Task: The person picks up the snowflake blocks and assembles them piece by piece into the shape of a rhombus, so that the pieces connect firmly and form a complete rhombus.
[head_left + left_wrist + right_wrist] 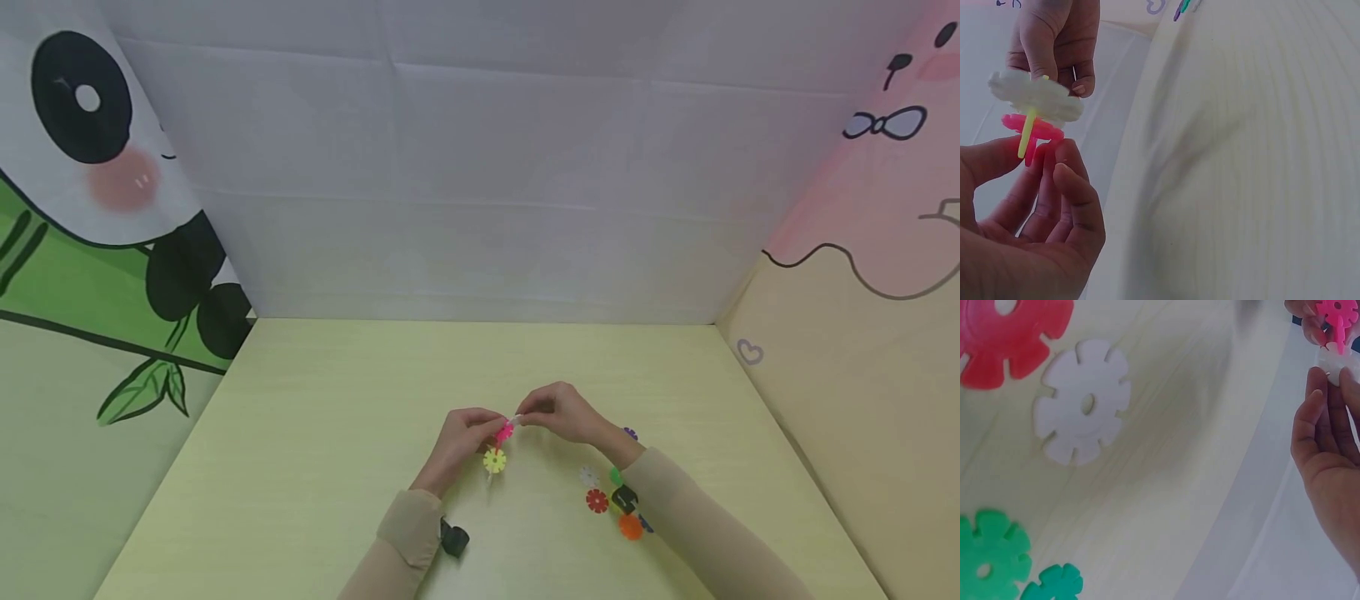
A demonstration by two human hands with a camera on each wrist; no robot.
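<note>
My left hand (467, 440) pinches a pink notched plastic disc (505, 432) between thumb and fingers above the table. A yellow notched disc (494, 461) hangs below it, with a pale piece (491, 478) under that. My right hand (564, 412) pinches a white notched disc (1340, 361) by its edge. In the right wrist view, the pink and white discs meet at their edges; how deep the notches sit in each other I cannot tell. The left wrist view shows the white disc (1035, 95) tilted over the pink one (1034, 127).
Loose notched discs lie by my right forearm: white (589, 476), red (597, 501), green (617, 477), orange (631, 527), blue (647, 524) and purple (630, 433). Black wrist cameras sit at both cuffs. Printed cloth walls (480, 167) border the pale table (337, 400).
</note>
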